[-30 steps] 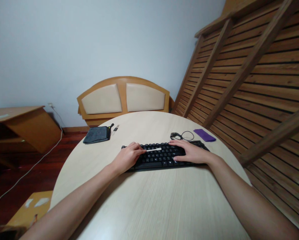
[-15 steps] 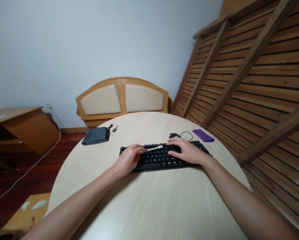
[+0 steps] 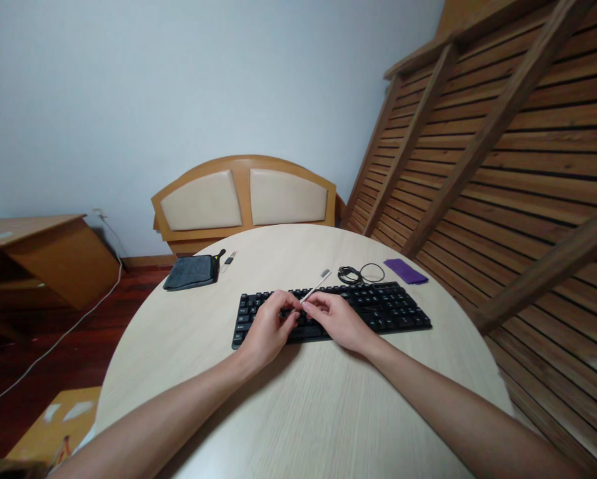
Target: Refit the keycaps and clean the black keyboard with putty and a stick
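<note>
In the head view, the left hand and the right hand met low over the keyboard, and the fingers of both were pinched together around the lower end of a thin white brush. The brush slanted up and away to the right, its grey bristles at the far end, past the keyboard's back edge. The keyboard lay flat on the round, pale desk, partly hidden by the hands. Just behind it, right of the bristles, was a looped black cable, and beyond that, farther right, a folded purple cloth. Toward the left side of the desk lay a dark pouch, with a small black item, too small to make out, just beside it. A padded headboard stood behind the desk, and a slatted wooden panel leaned at the right.
</note>
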{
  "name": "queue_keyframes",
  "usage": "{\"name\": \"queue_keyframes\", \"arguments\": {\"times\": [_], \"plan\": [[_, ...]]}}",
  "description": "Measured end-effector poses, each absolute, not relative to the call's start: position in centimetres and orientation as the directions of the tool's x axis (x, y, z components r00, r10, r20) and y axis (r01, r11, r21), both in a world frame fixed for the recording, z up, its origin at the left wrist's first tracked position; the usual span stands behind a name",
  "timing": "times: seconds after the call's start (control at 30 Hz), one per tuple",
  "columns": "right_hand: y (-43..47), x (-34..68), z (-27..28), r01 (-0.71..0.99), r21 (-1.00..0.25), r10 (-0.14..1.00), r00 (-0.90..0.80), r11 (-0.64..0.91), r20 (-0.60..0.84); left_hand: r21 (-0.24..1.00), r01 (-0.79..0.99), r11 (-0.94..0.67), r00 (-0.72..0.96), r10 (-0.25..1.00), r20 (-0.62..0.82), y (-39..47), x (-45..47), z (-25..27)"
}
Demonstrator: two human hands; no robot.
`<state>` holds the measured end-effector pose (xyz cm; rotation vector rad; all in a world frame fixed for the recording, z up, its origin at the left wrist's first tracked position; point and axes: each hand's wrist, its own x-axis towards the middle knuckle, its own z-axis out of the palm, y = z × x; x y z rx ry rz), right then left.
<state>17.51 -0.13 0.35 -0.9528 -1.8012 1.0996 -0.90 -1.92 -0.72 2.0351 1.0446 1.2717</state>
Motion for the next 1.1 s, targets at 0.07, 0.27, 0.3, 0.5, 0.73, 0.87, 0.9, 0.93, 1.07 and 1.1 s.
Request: {"name": "queue_keyframes", "arguments": {"times": [0.07,0.27,0.3,0.5,0.73,0.87,0.9,0.93,1.07,1.1], "plan": [[0.0,17.2,0.2,0.138,-0.941,0.895,-0.377,0.309,0.239,0.7,0.349,-0.623,0.277,0.782,0.558,-2.2,-0.6,-0.5],[1.2,18.6,0.9,0.01,-0.973,0.914,-0.348,0.229,0.211,0.623,0.4,-0.672,0.391,0.74,0.547,-2.8,-0.8,0.1],[1.5,19.3,1.0,-0.004,-0.975,0.915,-0.344,0.223,0.21,0.561,0.43,-0.707,0.45,0.707,0.546,-2.9,-1.0,0.2],[3.2,24.7,1.9,0.419,-0.796,0.864,-0.442,0.437,0.242,0.212,0.378,-0.901,0.796,0.433,0.423,-2.3,-1.9,-0.2],[3.2,26.3,2.5,0.64,-0.477,0.786,-0.58,0.603,0.216,0.177,0.373,-0.911,0.822,0.413,0.391,-2.0,-2.0,-0.4],[3.0,26.1,2.6,0.654,-0.444,0.777,-0.601,0.612,0.185,0.18,0.372,-0.91,0.826,0.414,0.383,-2.1,-2.1,-0.3],[3.0,26.2,2.7,0.656,-0.448,0.779,-0.601,0.607,0.176,0.182,0.371,-0.911,0.827,0.413,0.381,-2.1,-2.2,-0.3],[3.0,26.3,2.7,0.659,-0.455,0.784,-0.599,0.599,0.164,0.185,0.369,-0.911,0.829,0.413,0.378,-2.1,-2.2,-0.2],[3.1,26.8,2.8,0.665,-0.483,0.795,-0.596,0.569,0.115,0.201,0.359,-0.911,0.836,0.41,0.365,-2.1,-2.2,-0.1],[3.1,26.9,2.8,0.664,-0.485,0.793,-0.599,0.569,0.11,0.204,0.36,-0.91,0.836,0.412,0.362,-2.1,-2.2,0.0]]}}
